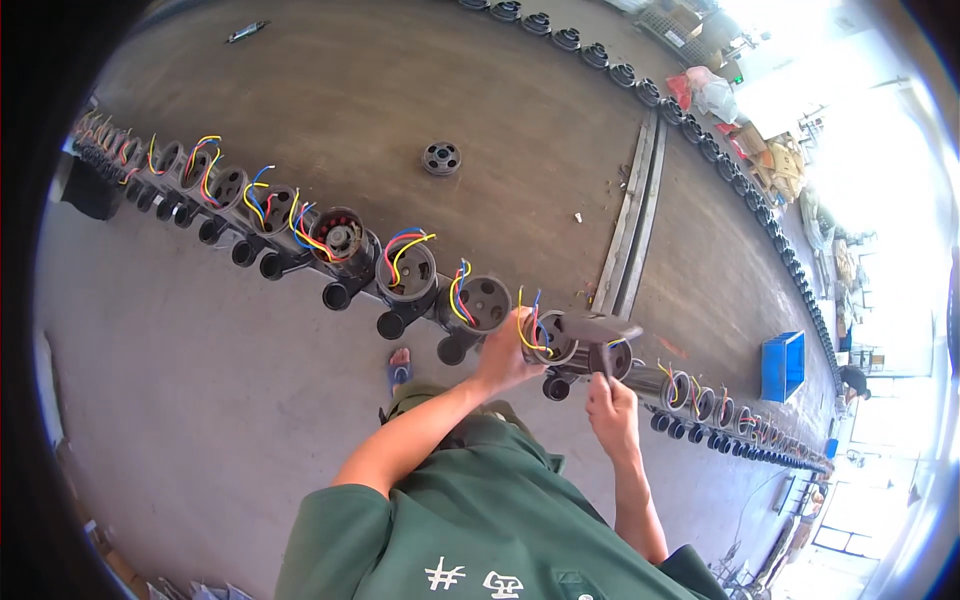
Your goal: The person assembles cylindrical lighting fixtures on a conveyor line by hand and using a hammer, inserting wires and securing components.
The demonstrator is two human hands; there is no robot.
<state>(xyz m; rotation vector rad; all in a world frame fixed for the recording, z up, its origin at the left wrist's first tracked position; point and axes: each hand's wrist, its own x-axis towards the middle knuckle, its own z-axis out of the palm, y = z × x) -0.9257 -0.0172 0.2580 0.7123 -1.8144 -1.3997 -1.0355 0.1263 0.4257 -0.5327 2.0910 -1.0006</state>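
A long row of dark round pump motors [404, 272] with red, yellow and blue wires sticking up stands on the concrete floor, running from upper left to lower right. My left hand [505, 352] rests on the rim of one motor [553, 345] in that row, by its coloured wires. My right hand [611, 404] grips the handle of a dark power driver [598, 330], whose body lies across the top of the neighbouring motor. My green shirt fills the lower middle, and one sandalled foot [399, 368] shows beside the row.
A single round part [441, 158] lies alone on the floor behind the row. A second curved line of dark parts [650, 92] runs along the far right, next to a metal floor rail [632, 225]. A blue crate [782, 365] sits at right.
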